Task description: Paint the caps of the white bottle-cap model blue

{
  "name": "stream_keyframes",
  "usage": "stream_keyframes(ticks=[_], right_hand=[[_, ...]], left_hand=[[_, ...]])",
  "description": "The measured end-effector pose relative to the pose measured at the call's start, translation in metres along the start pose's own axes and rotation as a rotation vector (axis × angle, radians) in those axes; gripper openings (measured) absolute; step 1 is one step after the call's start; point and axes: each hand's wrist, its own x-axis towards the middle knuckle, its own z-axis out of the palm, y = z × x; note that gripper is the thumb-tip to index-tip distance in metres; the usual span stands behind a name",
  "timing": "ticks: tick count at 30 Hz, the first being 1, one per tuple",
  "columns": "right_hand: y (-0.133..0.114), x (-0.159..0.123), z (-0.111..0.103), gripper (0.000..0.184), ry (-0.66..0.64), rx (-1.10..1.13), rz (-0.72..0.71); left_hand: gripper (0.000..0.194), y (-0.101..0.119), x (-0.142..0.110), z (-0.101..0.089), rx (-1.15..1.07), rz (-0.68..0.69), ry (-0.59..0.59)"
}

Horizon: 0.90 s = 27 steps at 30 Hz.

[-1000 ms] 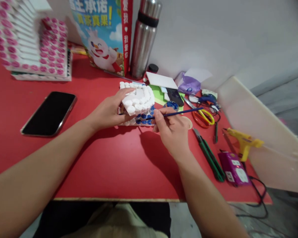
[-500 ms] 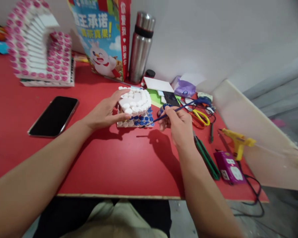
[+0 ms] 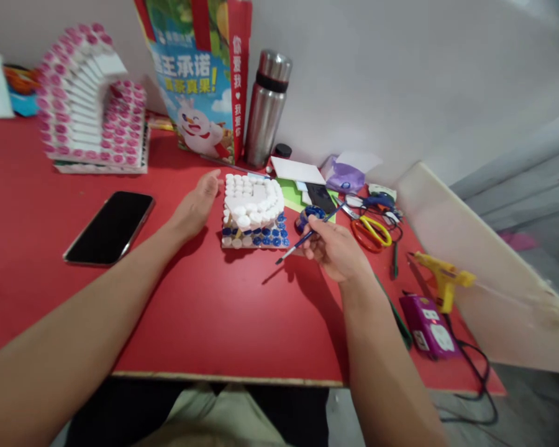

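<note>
Paintbrush point(image 3: 290, 251) gripped beside the white-and-blue model point(image 3: 255, 208)
Right hand point(image 3: 331, 247) pinches it near a round blue container point(image 3: 304, 221); left hand point(image 3: 196, 205), open, sits just left of the model; bottle point(image 3: 266, 115) and bag point(image 3: 200, 81) stand behind.

2 bare forearms point(image 3: 107, 298), beige garment point(image 3: 218, 417), black legwear point(image 3: 116, 410)

There's 1 held brush point(image 3: 299, 243), 2 studded mdls point(image 3: 256, 214) point(image 3: 84, 115) & 1 steel btl point(image 3: 266, 112).

Red tabletop point(image 3: 242, 329); pale wall point(image 3: 391, 81) behind; grey floor point(image 3: 540, 406) lower right.
</note>
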Motion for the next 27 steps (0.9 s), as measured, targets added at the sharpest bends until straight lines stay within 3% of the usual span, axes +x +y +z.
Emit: stream_keyframes(ticks=[5, 11, 15, 20, 22, 24, 27], right_hand=[[0.005, 0.002, 0.0, 0.043, 0.002, 0.013, -0.045], [0.004, 0.003, -0.002, 0.042, 0.002, 0.011, -0.054], [0.002, 0.003, -0.001, 0.041, 0.043, 0.014, -0.065], [0.003, 0.003, 0.0, 0.039, 0.066, 0.026, -0.074], [0.004, 0.003, -0.001, 0.039, 0.058, 0.029, -0.068], [0.004, 0.003, -0.002, 0.038, 0.041, 0.036, -0.058], [0.004, 0.003, -0.003, 0.037, 0.017, 0.054, -0.046]], left_hand=[[0.086, -0.007, 0.006, 0.005, -0.011, 0.041, -0.095], [0.094, -0.011, 0.013, 0.003, -0.109, -0.062, 0.062], [0.078, -0.009, 0.01, 0.001, -0.066, 0.004, 0.081], [0.066, 0.017, -0.003, -0.003, -0.028, 0.077, 0.138], [0.062, 0.03, -0.01, -0.003, -0.083, 0.09, 0.06], [0.058, 0.039, -0.016, -0.001, -0.16, 0.01, -0.046], [0.056, 0.046, -0.021, 0.003, -0.204, -0.025, -0.12]])
